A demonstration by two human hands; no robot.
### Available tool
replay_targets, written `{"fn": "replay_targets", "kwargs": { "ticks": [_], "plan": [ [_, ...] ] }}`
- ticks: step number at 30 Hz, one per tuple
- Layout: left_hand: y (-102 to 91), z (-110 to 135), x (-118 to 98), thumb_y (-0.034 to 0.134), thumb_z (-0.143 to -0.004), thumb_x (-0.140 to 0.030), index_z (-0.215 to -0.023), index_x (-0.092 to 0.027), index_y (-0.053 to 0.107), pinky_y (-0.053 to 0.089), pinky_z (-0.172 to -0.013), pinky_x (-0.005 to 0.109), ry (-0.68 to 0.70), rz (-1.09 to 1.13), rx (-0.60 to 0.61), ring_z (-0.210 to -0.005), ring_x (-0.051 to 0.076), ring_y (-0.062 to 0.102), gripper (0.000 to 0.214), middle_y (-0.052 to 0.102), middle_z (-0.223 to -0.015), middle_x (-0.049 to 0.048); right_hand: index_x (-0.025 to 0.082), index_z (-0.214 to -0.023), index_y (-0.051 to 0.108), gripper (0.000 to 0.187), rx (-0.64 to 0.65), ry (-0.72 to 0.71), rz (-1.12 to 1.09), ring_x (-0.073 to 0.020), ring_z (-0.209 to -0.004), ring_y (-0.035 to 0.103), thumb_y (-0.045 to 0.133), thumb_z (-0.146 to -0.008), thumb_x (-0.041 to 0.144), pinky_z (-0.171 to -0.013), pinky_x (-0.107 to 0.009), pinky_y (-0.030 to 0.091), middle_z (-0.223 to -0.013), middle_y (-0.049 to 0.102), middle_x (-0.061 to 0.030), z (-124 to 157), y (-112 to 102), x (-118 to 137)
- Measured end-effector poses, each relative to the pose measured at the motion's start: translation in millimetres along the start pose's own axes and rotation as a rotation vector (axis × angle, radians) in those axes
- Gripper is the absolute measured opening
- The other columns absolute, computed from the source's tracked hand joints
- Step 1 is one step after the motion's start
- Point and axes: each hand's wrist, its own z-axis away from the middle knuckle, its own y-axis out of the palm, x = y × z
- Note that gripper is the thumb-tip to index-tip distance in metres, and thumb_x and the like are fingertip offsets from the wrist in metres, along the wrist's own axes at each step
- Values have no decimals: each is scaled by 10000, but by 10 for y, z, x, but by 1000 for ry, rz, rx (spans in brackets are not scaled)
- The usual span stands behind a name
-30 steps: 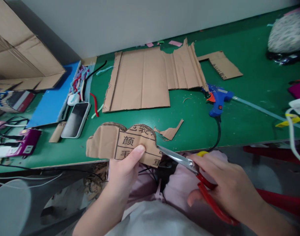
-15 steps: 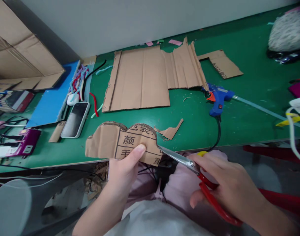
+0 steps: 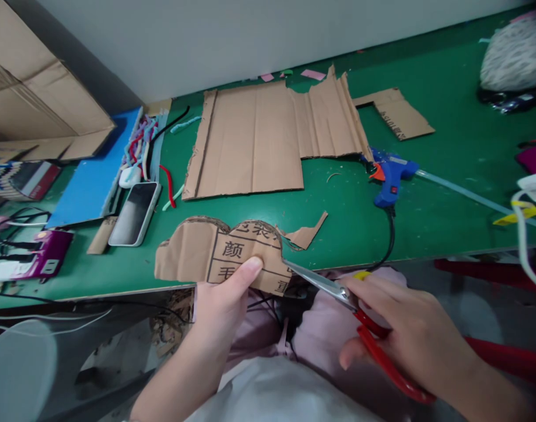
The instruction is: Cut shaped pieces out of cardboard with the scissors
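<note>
My left hand (image 3: 228,299) grips a cloud-shaped piece of cardboard (image 3: 186,252) by its lower edge, thumb on top over printed black characters. The piece has a scalloped upper edge and is held at the table's front edge. In my right hand (image 3: 404,322) is a pair of scissors (image 3: 318,284) with red handles. The blades meet the right edge of the cardboard, and part of them is hidden by it. Just beyond that edge a jagged cardboard scrap (image 3: 309,234) lies on the green table (image 3: 246,208).
A large cardboard sheet (image 3: 250,140) lies behind the work. To the right sits a blue glue gun (image 3: 391,176) with its cord over the edge. A phone (image 3: 136,214), pipe cleaners (image 3: 140,140) and a purple power strip (image 3: 52,255) are at left.
The cloud-shaped cardboard and my left hand have shifted very slightly to the right. The scissors stay at the cardboard's right edge, with their handles still spread.
</note>
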Motion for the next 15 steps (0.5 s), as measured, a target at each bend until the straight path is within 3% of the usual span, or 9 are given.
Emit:
{"fn": "replay_targets", "kwargs": {
  "ticks": [7, 15],
  "plan": [
    [-14, -8, 18, 827, -573, -245, -1239, -271, 546, 559, -850, 340, -12, 6, 32, -1030, 262, 644, 724, 682, -1106, 55, 164, -1018, 553, 524, -48, -59, 54, -212, -682, 699, 421, -844, 641, -569, -308, 515, -797, 723, -73, -17, -29, 4],
    [-9, -4, 25, 842, -537, -235, -1127, -269, 603, 575, -798, 320, -55, 9, 13, -1003, 251, 652, 638, 686, -1098, 39, 175, -1028, 547, 400, -73, -65, 46, -216, -603, 685, 462, -879, 536, -517, -312, 503, -765, 723, -67, 44, 34, -27]
  ]
}}
